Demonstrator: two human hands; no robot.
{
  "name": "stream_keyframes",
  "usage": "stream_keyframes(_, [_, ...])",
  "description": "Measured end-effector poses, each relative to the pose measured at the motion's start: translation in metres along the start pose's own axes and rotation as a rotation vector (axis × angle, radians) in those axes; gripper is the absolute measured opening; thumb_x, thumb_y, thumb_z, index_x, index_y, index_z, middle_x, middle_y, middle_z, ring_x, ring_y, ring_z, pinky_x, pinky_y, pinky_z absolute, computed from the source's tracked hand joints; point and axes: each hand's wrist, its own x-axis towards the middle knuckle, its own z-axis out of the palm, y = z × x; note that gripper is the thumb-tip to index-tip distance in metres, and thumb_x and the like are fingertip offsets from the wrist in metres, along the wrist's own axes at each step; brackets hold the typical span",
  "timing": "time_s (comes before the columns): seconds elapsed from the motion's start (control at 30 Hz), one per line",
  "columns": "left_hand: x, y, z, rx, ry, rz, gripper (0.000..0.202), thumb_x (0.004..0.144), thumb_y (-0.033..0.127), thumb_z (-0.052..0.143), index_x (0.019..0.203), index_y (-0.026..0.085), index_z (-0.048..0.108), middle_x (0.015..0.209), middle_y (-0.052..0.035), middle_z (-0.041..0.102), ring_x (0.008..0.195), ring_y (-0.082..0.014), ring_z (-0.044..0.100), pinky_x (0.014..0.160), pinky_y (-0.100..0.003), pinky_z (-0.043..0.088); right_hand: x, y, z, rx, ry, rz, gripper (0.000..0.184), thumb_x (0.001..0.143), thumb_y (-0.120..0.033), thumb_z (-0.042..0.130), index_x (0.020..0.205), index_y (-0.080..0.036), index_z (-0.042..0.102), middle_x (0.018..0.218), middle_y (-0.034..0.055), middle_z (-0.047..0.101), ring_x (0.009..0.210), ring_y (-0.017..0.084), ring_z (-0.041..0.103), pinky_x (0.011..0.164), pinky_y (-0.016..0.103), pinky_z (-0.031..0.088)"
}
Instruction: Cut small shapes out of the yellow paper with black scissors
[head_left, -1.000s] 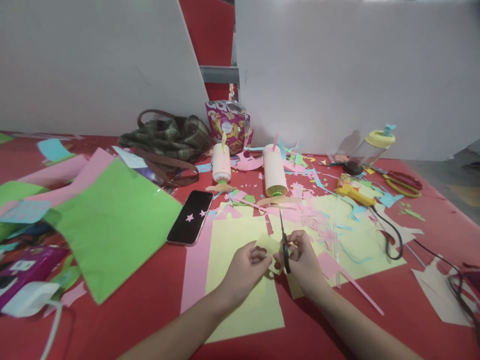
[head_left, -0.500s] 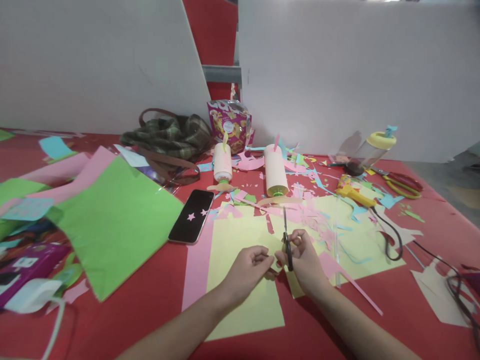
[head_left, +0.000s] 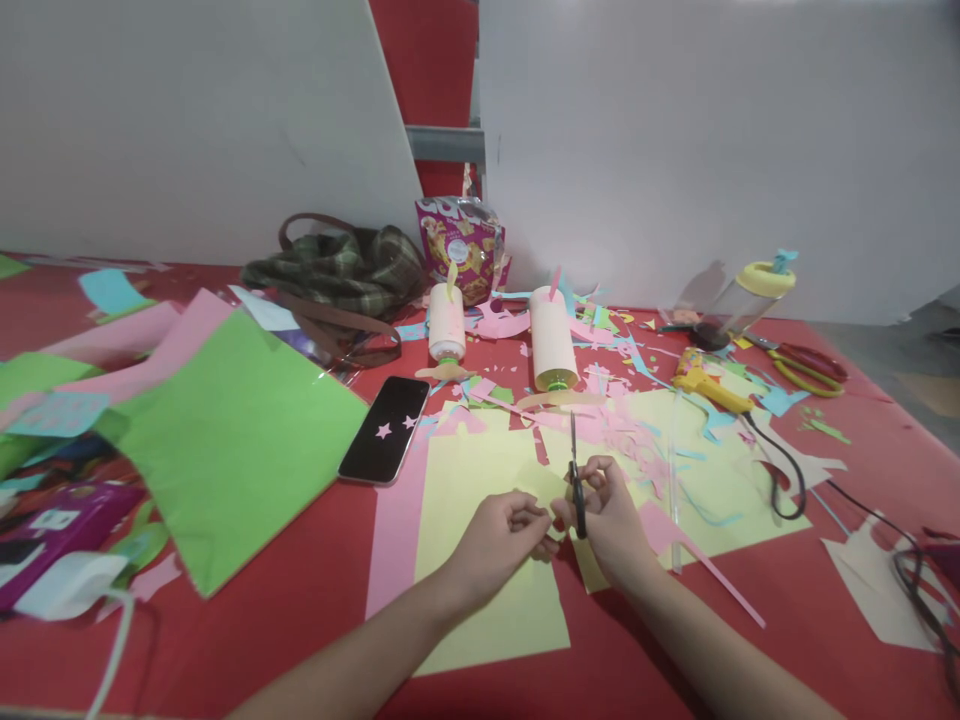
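My right hand [head_left: 609, 518] grips small black scissors [head_left: 575, 472], blades pointing away from me. My left hand [head_left: 501, 538] pinches a small piece of yellow paper [head_left: 545, 484] right beside the blades. Both hands hover over a large yellow sheet [head_left: 480, 490] that lies on a red table [head_left: 300, 610]. A pink strip [head_left: 394, 540] lies along the sheet's left edge.
A black phone [head_left: 383, 428] lies left of the yellow sheet, beside a big green sheet [head_left: 225, 440]. Two paper-wrapped rolls [head_left: 553, 338] stand behind, amid several paper scraps. A yellow glue gun [head_left: 705, 385] with cable, red-yellow scissors [head_left: 806, 362], a bottle [head_left: 742, 298], a plaid bag [head_left: 337, 268] and a snack pouch [head_left: 459, 243] sit further back.
The scissors' blades have turned a little more upright and the yellow piece has shifted slightly between my hands. The view has drifted slightly; nothing else on the table moved.
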Motion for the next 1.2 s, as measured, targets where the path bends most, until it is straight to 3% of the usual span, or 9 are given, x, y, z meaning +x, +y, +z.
stream_keyframes(0.43, [0.001, 0.000, 0.000, 0.009, 0.003, -0.013, 0.017, 0.069, 0.027, 0.053, 0.062, 0.012, 0.051, 0.059, -0.0040, 0.059, 0.056, -0.0144, 0.059, 0.058, -0.025, 0.046, 0.000, 0.002, 0.001, -0.008, 0.013, -0.023, 0.043, 0.052, -0.004, 0.065, 0.073, -0.024, 0.033, 0.071, -0.0098, 0.043, 0.039, 0.002, 0.045, 0.037, 0.015, 0.038])
stream_keyframes(0.83, [0.001, -0.003, 0.002, 0.064, 0.008, 0.011, 0.024, 0.074, 0.031, 0.048, 0.058, 0.014, 0.040, 0.060, -0.0036, 0.057, 0.055, -0.0145, 0.059, 0.055, -0.025, 0.045, -0.004, 0.001, 0.003, -0.005, -0.011, -0.002, 0.043, 0.054, -0.006, 0.066, 0.074, -0.025, 0.033, 0.068, -0.0100, 0.043, 0.040, 0.004, 0.045, 0.038, 0.018, 0.040])
stream_keyframes(1.07, [0.006, -0.005, -0.005, 0.011, 0.117, 0.070, 0.028, 0.070, 0.028, 0.051, 0.054, 0.017, 0.032, 0.049, 0.0050, 0.040, 0.051, -0.0136, 0.057, 0.051, -0.024, 0.045, -0.003, 0.002, -0.002, -0.002, -0.053, -0.042, 0.030, 0.064, -0.015, 0.063, 0.076, -0.024, 0.036, 0.065, -0.0077, 0.043, 0.050, 0.006, 0.044, 0.049, 0.019, 0.037])
stream_keyframes(1.2, [0.010, 0.007, -0.015, 0.049, 0.230, 0.114, 0.027, 0.070, 0.028, 0.051, 0.054, 0.017, 0.031, 0.050, 0.0056, 0.037, 0.055, -0.0145, 0.058, 0.048, -0.021, 0.042, -0.004, -0.003, -0.005, 0.005, -0.213, -0.053, 0.024, 0.069, -0.029, 0.060, 0.077, -0.024, 0.038, 0.072, -0.0032, 0.047, 0.064, 0.011, 0.047, 0.059, 0.025, 0.037])
